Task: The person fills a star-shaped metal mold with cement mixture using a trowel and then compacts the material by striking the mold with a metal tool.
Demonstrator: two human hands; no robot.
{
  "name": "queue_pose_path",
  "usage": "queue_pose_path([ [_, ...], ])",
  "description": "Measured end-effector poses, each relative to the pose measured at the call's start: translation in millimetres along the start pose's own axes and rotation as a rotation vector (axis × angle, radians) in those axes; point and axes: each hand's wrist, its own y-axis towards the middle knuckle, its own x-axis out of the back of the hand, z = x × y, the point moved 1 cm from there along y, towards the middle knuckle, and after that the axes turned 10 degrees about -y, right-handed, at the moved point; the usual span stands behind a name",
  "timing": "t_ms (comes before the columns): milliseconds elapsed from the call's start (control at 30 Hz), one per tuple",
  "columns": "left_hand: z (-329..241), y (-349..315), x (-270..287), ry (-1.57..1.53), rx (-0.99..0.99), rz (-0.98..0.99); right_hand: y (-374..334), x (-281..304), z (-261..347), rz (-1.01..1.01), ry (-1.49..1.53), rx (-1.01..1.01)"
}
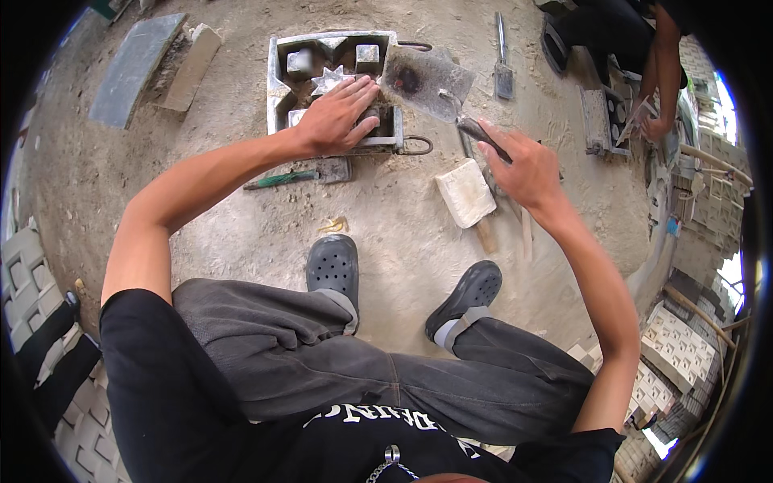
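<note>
A pale metal mould [274, 95] lies on the sandy ground ahead of me, with square blocks in its corners and a star-shaped piece [328, 80] in its middle. Over its near part my left hand [342, 117] rests palm down, fingers stretched out and holding nothing; it hides some of the inside. My right hand [527, 169] is closed around the dark handle of a trowel [435, 84]. The trowel's wide grey blade, with a dark patch on it, overlaps the mould's right edge. Wire loop handles stick out from that side.
Below the mould lies a green-handled tool [294, 178]; a mallet [467, 193] with a whitish head is under my right hand. A long-handled tool [502, 76] lies farther off. At right, another person's hands [659, 127] work at a second mould [597, 121]. Patterned blocks [676, 344] are stacked beyond.
</note>
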Motion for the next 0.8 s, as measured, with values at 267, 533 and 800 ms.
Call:
queue_pose_path([
  [267,1,-61,29,0.121,-0.266,0.369,-12,24,17,0.018,-0.079,0.014],
  [533,-16,-40,13,0.191,0.117,0.065,-107,23,-107,0.159,0.283,-0.55],
  [800,12,13,-7,0.299,0.181,-0.118,-311,-34,-255,0.363,0.808,-1.623],
])
